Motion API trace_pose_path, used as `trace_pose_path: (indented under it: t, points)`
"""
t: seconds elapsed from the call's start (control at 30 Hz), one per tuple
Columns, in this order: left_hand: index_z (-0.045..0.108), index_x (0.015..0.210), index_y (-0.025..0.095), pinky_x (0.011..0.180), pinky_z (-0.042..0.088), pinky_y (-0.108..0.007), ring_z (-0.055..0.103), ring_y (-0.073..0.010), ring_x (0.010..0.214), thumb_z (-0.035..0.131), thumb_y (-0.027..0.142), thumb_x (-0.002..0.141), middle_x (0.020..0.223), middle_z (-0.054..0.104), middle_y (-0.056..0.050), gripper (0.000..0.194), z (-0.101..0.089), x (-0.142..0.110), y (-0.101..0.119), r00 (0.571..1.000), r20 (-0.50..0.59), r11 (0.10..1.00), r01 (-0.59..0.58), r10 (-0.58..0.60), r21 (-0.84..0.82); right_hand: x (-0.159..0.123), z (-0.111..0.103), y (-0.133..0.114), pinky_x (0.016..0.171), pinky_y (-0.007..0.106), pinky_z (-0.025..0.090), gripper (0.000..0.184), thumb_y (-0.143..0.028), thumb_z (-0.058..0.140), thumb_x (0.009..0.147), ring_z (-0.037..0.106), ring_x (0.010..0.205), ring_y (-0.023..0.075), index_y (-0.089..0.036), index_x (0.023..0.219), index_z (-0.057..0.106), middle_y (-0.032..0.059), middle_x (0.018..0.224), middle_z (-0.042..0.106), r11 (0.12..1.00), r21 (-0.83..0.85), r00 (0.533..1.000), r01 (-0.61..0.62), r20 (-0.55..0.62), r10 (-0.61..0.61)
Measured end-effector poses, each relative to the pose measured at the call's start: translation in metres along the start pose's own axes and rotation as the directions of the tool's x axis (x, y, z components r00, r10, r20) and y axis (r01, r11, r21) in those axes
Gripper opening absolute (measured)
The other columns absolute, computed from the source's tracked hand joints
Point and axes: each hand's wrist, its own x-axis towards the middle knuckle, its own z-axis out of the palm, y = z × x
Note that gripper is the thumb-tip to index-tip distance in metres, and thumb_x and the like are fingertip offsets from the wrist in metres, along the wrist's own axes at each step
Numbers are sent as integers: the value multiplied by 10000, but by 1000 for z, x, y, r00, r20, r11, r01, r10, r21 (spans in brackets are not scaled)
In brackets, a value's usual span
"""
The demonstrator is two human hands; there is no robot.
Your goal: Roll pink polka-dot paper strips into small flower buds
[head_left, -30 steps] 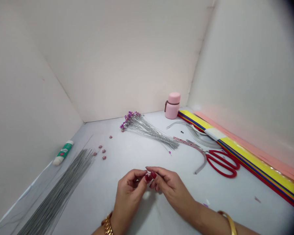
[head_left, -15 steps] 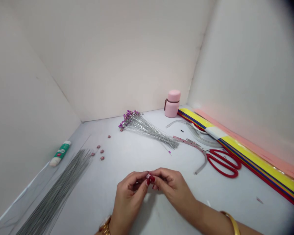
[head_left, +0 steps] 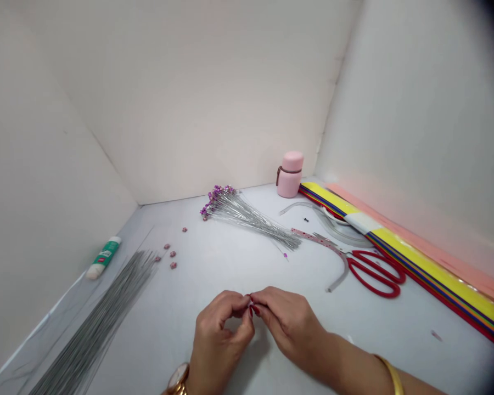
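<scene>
My left hand [head_left: 222,334] and my right hand [head_left: 284,323] meet above the white work surface [head_left: 214,247], fingertips pinched together on a tiny item [head_left: 250,299]. The fingers and red nails hide most of it, so I cannot tell exactly what it is. Its earlier glimpses look pink and white. Beyond my hands lie several small pink beads [head_left: 172,254] and a sheaf of silver wires tipped with purple flowers [head_left: 239,215]. A wristwatch [head_left: 178,378] sits on my left wrist and a gold bangle [head_left: 391,376] on my right.
A thick bundle of grey wires [head_left: 102,312] and a green-and-white glue tube [head_left: 104,258] lie at the left. Red-handled scissors [head_left: 374,274], a curved strip [head_left: 333,252], a pink jar [head_left: 290,175] and long coloured paper strips [head_left: 436,280] lie to the right. White walls surround the surface.
Both hands have moved slightly lower and closed in, now hiding the tiny item more. My left wrist has turned, showing the watch face. The objects on the surface have not moved.
</scene>
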Motion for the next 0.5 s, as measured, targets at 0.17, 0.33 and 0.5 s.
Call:
trace_pose_path:
  t: [0.17,0.33,0.5]
  points:
    - [625,782,153,606,502,-237,599,-143,665,514,94,736,716,631,-42,134,-1,2,-1,995,34,995,91,-89,-51,3,3,-3,660,278,448,216,-137,358,852,561,717,158,-160,910,565,63,783,608,997,35,997,-75,-19,76]
    - [640,848,171,637,496,-236,606,-144,707,523,146,768,762,640,-41,144,-4,3,-2,984,99,963,169,-151,-212,7,-4,-4,658,233,459,200,-253,429,852,566,706,128,-176,922,600,29,775,620,846,413,937,-336,55,345]
    - [637,898,167,696,497,-275,619,-171,765,545,203,769,844,670,-65,162,0,1,-9,952,118,906,304,-281,-295,10,-4,-3,615,229,455,205,-314,512,799,537,641,119,-153,846,630,14,683,603,659,604,874,-448,141,465]
